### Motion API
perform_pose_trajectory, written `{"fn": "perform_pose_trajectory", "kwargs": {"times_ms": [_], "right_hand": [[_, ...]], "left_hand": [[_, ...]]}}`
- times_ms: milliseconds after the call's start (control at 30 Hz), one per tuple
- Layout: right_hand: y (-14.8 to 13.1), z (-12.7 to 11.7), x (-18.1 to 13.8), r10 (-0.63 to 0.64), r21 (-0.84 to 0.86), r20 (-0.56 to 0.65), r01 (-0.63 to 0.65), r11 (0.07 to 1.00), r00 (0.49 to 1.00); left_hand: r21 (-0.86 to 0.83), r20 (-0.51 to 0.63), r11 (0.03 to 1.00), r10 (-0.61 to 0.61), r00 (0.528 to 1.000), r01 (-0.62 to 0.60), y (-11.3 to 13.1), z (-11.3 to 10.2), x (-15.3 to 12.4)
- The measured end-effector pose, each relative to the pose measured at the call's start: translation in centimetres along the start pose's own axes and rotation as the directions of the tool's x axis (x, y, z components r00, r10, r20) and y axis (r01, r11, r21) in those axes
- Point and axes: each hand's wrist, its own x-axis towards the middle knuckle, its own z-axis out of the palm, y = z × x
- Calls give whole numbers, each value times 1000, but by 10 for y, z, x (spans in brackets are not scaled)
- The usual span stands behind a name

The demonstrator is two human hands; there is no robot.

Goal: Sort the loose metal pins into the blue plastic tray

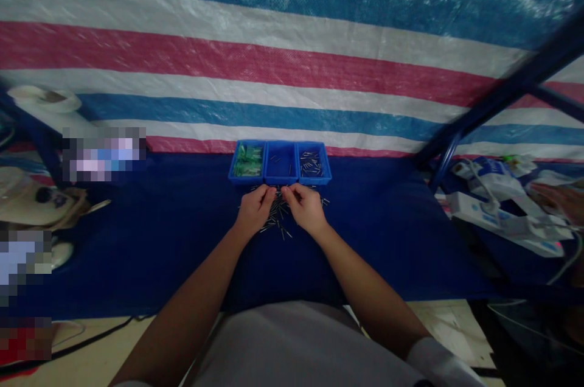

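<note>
My left hand (254, 209) and my right hand (305, 207) rest side by side on a dark blue table cloth (159, 235), over a loose pile of small dark metal pins (278, 216). Both hands have their fingers curled and pinched together at the top of the pile; what they pinch is too small to make out. Just beyond the hands stand three small blue trays: the left tray (247, 179) holds green parts, the middle tray (280, 180) holds a few pins, the right tray (314, 180) holds several pins.
A striped red, white and blue tarp (292, 58) hangs behind the table. A dark blue metal frame bar (493, 101) slants at the right. A white power strip (497, 216) with cables and boxes lies at the right; another person's hand (563, 198) shows there. Clutter sits at the left.
</note>
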Motion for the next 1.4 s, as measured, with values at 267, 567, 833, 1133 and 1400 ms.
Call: {"fn": "perform_pose_trajectory", "kwargs": {"times_ms": [267,567,833,1133,1400], "right_hand": [[-2,-1,0,44,17,-2,-44,999,999],[1,0,1,78,57,-27,-77,995,997],[1,2,1,74,91,10,-75,993,997],[-3,-1,4,155,190,19,-155,969,988],[-6,-2,5,181,225,44,-186,956,983]], "left_hand": [[-59,-19,998,18,1000,-19,-1,1,-1],[-124,-28,992,16,999,-19,-2,3,-2],[-16,-8,1000,11,1000,-11,-2,2,0],[-78,-14,997,8,1000,-9,-3,3,-1],[-114,-17,993,8,1000,-10,-2,4,-1]]}}
